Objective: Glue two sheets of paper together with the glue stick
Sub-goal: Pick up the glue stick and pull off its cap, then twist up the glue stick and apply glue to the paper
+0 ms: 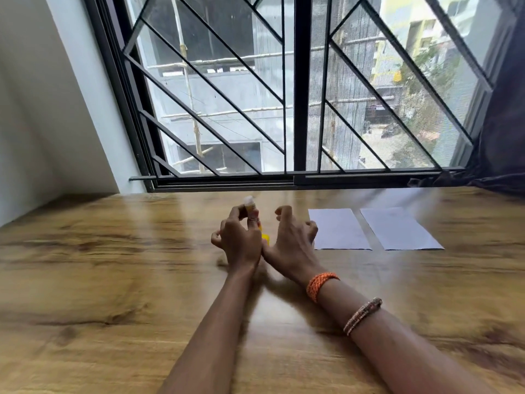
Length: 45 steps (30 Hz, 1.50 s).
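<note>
Glue stick (pixel 251 207) is upright in the left hand (pixel 238 240), fingers curled round it, white tip poking out on top, over the wooden table (pixel 113 280). Right hand (pixel 292 240) sits just beside the glue stick, fingers loosely curled and holding nothing. Two white paper sheets (pixel 338 228) (pixel 399 228) lie flat on the table just right of the glue stick, side by side with a small gap, near the barred window (pixel 284 89).

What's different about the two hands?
The left hand holds the glue stick upright in its fingers; the right hand holds nothing, its fingers curled in the air. The right wrist has an orange thread band and a beaded bracelet; the left wrist is bare. Both hover over the wooden table, left of the two paper sheets.
</note>
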{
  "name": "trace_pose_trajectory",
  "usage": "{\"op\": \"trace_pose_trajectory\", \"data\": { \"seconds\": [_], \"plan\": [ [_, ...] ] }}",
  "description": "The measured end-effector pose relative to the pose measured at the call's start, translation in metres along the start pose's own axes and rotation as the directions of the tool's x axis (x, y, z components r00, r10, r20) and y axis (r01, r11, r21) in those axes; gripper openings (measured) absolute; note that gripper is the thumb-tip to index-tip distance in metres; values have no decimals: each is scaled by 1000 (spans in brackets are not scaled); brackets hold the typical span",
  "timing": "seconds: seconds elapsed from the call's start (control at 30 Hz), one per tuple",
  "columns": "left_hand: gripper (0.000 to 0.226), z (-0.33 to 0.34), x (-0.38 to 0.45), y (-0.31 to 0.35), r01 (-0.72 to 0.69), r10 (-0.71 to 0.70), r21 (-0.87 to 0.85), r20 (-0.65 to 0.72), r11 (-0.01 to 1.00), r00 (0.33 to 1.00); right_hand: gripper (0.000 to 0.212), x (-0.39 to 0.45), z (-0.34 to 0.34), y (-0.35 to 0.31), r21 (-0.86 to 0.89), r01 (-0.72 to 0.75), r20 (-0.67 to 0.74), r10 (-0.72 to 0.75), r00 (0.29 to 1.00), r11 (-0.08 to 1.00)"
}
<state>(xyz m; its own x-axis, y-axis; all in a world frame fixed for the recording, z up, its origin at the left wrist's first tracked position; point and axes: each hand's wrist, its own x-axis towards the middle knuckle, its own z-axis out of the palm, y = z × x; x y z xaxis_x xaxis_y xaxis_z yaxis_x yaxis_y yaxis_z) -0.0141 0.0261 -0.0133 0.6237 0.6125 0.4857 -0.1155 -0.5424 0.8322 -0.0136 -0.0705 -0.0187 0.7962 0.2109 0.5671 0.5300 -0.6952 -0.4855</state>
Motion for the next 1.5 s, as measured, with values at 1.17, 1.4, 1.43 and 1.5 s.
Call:
{"op": "trace_pose_trajectory", "data": {
  "seconds": [1.17, 1.4, 1.43, 1.5],
  "plan": [
    [22, 5, -51, 65, 557, -69, -468, 721, 686, 690, 27, -42, -90, 26, -151, 99, -304, -142, 942, 983],
    [19, 7, -57, 66, 648, -100, -444, 774, 619, 626, 29, -39, -104, 26, -374, 171, -215, -265, 940, 911],
    [17, 7, -57, 67, 657, -73, -460, 785, 598, 616, 27, -39, -104, 23, -310, 152, -196, -220, 956, 938],
    [19, 7, -55, 66, 679, -20, -490, 803, 546, 596, 23, -39, -103, 19, 18, 27, -202, -23, 979, 999]
  ]
}}
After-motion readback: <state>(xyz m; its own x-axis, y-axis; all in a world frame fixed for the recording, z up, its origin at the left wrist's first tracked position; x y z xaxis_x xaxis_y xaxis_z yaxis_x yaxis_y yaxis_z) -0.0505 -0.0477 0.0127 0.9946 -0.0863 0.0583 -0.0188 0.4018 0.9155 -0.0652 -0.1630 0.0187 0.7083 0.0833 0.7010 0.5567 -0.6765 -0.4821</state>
